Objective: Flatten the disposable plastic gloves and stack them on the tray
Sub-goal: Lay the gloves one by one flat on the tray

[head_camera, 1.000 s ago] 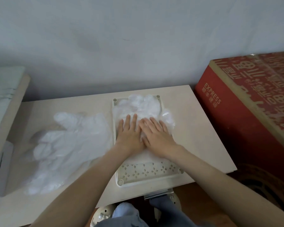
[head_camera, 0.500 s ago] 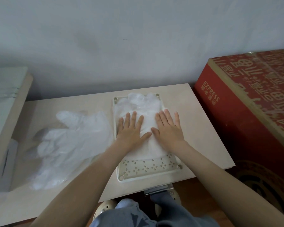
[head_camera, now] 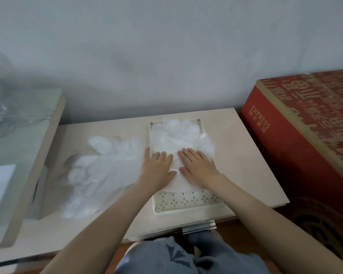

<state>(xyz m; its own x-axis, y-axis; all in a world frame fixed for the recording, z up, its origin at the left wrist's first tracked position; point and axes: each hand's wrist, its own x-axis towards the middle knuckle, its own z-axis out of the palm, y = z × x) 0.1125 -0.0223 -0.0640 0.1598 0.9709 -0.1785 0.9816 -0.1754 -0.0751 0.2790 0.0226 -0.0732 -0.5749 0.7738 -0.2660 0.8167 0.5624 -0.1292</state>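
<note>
Roughly midway, at a guess. Already on the perforated tray (head_camera: 186,201): stack of flattened gloves (head_camera: 176,135), fingertips at far rim, one flap spilling over the right edge. Pressing it down w/ left hand (head_camera: 157,168) and right hand (head_camera: 199,168), both spread flat, fingers straight, gripping nothing. Left to do: loose glove pile (head_camera: 103,167) on table (head_camera: 246,155) just left of tray, puffy, crumpled. Thin translucent crinkly film vs. rigid cream plastic w/ diamond cut-outs.
</note>
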